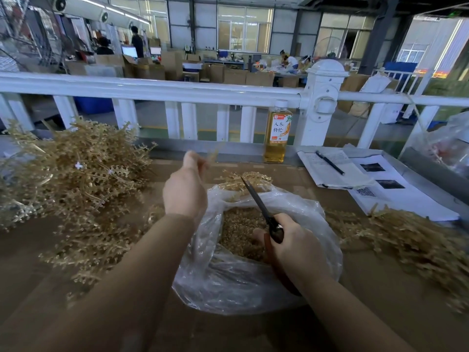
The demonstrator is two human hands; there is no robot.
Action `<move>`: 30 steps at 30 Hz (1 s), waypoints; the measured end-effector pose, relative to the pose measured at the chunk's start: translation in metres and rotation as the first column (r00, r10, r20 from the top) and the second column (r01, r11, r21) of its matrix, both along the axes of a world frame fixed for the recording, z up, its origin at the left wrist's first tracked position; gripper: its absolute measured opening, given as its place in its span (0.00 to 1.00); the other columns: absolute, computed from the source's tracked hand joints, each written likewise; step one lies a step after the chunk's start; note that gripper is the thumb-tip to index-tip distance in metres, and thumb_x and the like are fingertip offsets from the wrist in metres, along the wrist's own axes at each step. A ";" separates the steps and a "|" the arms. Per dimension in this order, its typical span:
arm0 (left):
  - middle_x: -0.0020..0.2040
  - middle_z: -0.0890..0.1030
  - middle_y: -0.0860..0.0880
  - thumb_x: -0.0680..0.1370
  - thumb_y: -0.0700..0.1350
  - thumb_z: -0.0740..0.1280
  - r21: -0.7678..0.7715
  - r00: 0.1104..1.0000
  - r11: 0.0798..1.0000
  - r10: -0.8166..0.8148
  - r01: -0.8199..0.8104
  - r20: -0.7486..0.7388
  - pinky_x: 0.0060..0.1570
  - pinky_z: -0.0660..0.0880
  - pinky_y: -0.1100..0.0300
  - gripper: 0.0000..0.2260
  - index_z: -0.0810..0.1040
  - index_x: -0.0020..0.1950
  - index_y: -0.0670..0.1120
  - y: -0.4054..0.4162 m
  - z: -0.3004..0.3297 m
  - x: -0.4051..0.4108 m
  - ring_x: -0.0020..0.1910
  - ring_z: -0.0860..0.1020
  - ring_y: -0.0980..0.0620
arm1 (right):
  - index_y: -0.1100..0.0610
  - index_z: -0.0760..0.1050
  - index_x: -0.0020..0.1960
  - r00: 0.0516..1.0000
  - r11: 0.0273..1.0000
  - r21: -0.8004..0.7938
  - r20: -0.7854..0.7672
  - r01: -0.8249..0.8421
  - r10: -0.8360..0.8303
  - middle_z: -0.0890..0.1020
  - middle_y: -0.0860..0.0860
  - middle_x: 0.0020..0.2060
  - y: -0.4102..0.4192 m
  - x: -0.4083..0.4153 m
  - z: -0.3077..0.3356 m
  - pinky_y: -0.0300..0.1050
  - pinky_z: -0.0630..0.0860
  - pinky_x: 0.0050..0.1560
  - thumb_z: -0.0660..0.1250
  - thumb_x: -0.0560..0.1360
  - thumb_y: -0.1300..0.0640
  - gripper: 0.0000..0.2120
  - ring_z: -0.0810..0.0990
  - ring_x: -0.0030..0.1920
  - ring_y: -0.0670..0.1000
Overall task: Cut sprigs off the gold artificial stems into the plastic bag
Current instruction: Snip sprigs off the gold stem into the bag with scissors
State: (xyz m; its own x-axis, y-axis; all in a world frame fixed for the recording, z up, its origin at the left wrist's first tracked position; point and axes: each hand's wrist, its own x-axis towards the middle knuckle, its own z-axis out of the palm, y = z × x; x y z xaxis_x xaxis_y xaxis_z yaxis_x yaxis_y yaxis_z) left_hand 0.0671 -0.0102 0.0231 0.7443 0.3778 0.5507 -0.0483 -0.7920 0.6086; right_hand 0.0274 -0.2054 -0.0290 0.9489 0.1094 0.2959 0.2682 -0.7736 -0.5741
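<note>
We note left hand pinching blurred gold stem above plastic bag. Right hand grips scissors, blades closed over bag mouth. Sprigs fill bag. Between cuts, we judge; next: open blades, bring stem in.

Left hand raised, fingers pinched; right hand in curled grip.

Factory packing hall, seen from my headcam.
I see stacked cardboard boxes, workers at distant tables, big industrial windows.
</note>
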 end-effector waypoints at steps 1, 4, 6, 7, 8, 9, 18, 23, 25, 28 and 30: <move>0.34 0.78 0.50 0.82 0.49 0.55 0.010 0.998 0.998 -0.066 0.066 0.005 0.27 0.69 0.55 0.07 0.69 0.51 0.46 -0.008 -0.003 -0.006 0.30 0.75 0.49 | 0.49 0.72 0.48 1.000 1.000 0.008 0.003 0.014 -0.014 0.79 0.45 0.37 0.000 0.000 0.000 0.42 0.70 0.37 0.64 0.74 0.38 0.14 0.78 0.41 0.48; 0.36 0.79 0.50 0.82 0.49 0.57 0.000 0.967 0.970 -0.243 0.244 -0.081 0.33 0.75 0.54 0.06 0.70 0.50 0.48 -0.027 -0.021 -0.021 0.33 0.78 0.48 | 0.48 0.71 0.46 0.999 0.999 0.024 0.009 0.039 -0.039 0.79 0.45 0.36 0.000 0.001 -0.001 0.39 0.68 0.34 0.65 0.74 0.38 0.14 0.78 0.39 0.48; 0.37 0.79 0.52 0.81 0.50 0.58 -0.013 0.948 0.957 -0.287 0.288 -0.139 0.36 0.71 0.59 0.07 0.73 0.48 0.50 -0.034 -0.031 -0.026 0.37 0.78 0.51 | 0.48 0.72 0.47 0.999 0.999 0.013 0.010 0.042 -0.042 0.78 0.44 0.36 0.000 0.001 -0.003 0.41 0.68 0.35 0.65 0.74 0.39 0.13 0.78 0.40 0.48; 0.40 0.80 0.52 0.81 0.52 0.58 -0.049 0.938 0.952 -0.306 0.302 -0.164 0.38 0.69 0.62 0.09 0.76 0.49 0.50 -0.036 -0.035 -0.028 0.40 0.77 0.52 | 0.47 0.72 0.49 0.999 0.999 0.003 0.015 0.044 -0.044 0.78 0.44 0.37 0.000 0.002 -0.003 0.41 0.69 0.37 0.65 0.75 0.39 0.13 0.78 0.41 0.48; 0.43 0.81 0.51 0.81 0.53 0.57 -0.099 0.926 0.945 -0.326 0.312 -0.189 0.41 0.69 0.62 0.13 0.78 0.52 0.49 -0.037 -0.038 -0.028 0.44 0.77 0.52 | 0.47 0.72 0.50 0.999 0.999 -0.004 0.022 0.048 -0.048 0.78 0.43 0.38 0.000 0.002 -0.004 0.42 0.70 0.39 0.65 0.75 0.39 0.12 0.78 0.42 0.48; 0.45 0.81 0.50 0.81 0.54 0.57 -0.146 0.917 0.939 -0.336 0.310 -0.216 0.42 0.69 0.63 0.15 0.79 0.54 0.48 -0.037 -0.040 -0.028 0.45 0.77 0.52 | 0.46 0.72 0.50 0.998 0.999 -0.007 0.026 0.053 -0.053 0.78 0.43 0.38 0.000 0.003 -0.004 0.42 0.71 0.40 0.65 0.75 0.39 0.12 0.78 0.42 0.48; 0.64 0.74 0.47 0.73 0.44 0.73 -0.366 0.878 0.901 -0.358 0.234 -0.318 0.62 0.71 0.58 0.27 0.66 0.69 0.45 -0.036 -0.045 -0.013 0.62 0.73 0.51 | 0.47 0.73 0.50 0.998 0.999 -0.002 0.048 0.037 -0.037 0.78 0.43 0.38 -0.001 0.004 -0.007 0.40 0.72 0.40 0.66 0.74 0.39 0.12 0.78 0.42 0.47; 0.66 0.67 0.43 0.73 0.55 0.71 -0.122 0.876 0.979 -0.203 0.166 -0.438 0.66 0.63 0.54 0.31 0.67 0.72 0.45 -0.035 -0.041 -0.008 0.67 0.65 0.45 | 0.48 0.73 0.49 0.999 1.000 0.000 0.042 0.027 -0.027 0.77 0.42 0.37 -0.002 0.004 -0.006 0.38 0.69 0.37 0.66 0.74 0.40 0.12 0.77 0.40 0.46; 0.62 0.68 0.43 0.72 0.58 0.71 -0.121 0.859 0.980 -0.195 0.156 -0.474 0.64 0.63 0.54 0.24 0.76 0.63 0.48 -0.035 -0.037 -0.007 0.65 0.65 0.45 | 0.47 0.72 0.48 0.999 1.000 -0.004 0.044 0.028 -0.027 0.76 0.42 0.36 -0.002 0.004 -0.005 0.34 0.66 0.33 0.66 0.74 0.40 0.12 0.76 0.39 0.45; 0.57 0.70 0.46 0.69 0.57 0.73 -0.189 0.863 0.970 -0.225 0.154 -0.453 0.63 0.64 0.54 0.14 0.81 0.49 0.51 -0.035 -0.034 -0.009 0.62 0.64 0.46 | 0.46 0.72 0.47 0.998 0.999 0.019 0.052 0.030 -0.031 0.76 0.41 0.34 -0.002 0.004 -0.004 0.29 0.64 0.33 0.66 0.74 0.40 0.11 0.75 0.37 0.42; 0.52 0.76 0.47 0.69 0.52 0.75 -0.399 0.890 0.894 -0.338 0.203 -0.305 0.57 0.72 0.55 0.09 0.79 0.40 0.48 -0.036 -0.029 -0.016 0.57 0.72 0.49 | 0.46 0.73 0.47 0.998 0.999 0.031 0.054 0.038 -0.040 0.77 0.41 0.34 -0.002 0.004 -0.004 0.29 0.63 0.31 0.66 0.74 0.40 0.10 0.74 0.36 0.40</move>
State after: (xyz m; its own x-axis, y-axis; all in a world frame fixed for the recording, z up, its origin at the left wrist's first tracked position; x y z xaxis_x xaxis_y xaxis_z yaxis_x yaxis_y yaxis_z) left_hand 0.0507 -0.0463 -0.0063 0.9639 0.2474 0.0985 0.0444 -0.5138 0.8568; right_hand 0.0309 -0.2077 -0.0328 0.9346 0.0629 0.3500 0.2697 -0.7668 -0.5825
